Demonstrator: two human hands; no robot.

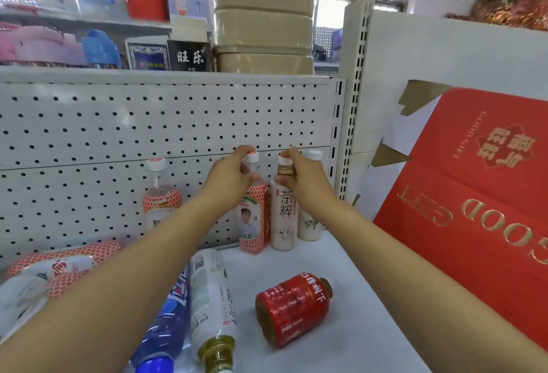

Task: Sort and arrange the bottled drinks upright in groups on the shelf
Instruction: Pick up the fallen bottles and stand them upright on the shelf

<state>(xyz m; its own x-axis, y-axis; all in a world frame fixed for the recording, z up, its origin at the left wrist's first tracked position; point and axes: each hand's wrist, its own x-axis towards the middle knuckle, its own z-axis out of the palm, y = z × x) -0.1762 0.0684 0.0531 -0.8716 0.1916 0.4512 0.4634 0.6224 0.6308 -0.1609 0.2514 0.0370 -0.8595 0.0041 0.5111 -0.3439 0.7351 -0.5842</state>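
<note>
White shelf board (341,298) carries everything, backed by a pegboard panel (118,123); nearest its front edge lie a blue bottle (166,322), a white-labelled tea bottle (207,292) with a gold neck, and a red-labelled bottle (293,309) whose print is too blurred to read; at the left edge lie orange honeycomb-patterned bottles (59,266); both forearms pass over these, so a dropped elbow could set one rolling off the front.

Toward the back edge the left hand (229,178) grips the neck of an upright orange bottle (252,224); the right hand (302,177) grips the neck of a white bottle (283,218) marked 茶粹; the two stand touching, so a sideways nudge may topple either, or the white-capped bottle (310,224) just beside them at the back right corner; a second orange bottle (161,200) stands apart to the left.

At the right edge a red carton (474,194) reads GOOD GIFT upside down; beyond, a black box (189,55) reads 旺乐.
</note>
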